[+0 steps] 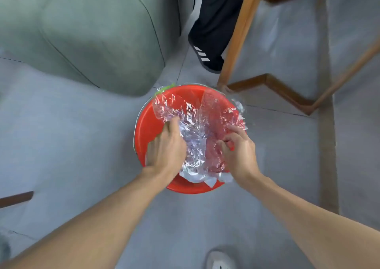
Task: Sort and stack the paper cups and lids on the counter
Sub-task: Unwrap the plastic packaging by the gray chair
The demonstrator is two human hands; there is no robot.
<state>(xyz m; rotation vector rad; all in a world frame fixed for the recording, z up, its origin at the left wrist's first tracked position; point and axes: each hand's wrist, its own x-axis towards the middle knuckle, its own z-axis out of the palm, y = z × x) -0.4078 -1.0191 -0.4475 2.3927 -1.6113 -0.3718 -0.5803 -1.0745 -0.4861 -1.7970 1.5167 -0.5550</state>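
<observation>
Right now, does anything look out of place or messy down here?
Yes. The clear plastic sheet lies crumpled in the red bin, with loose edges hanging over its near rim. The right hand pinches it; the left hand reaches into it, grip unclear.
</observation>
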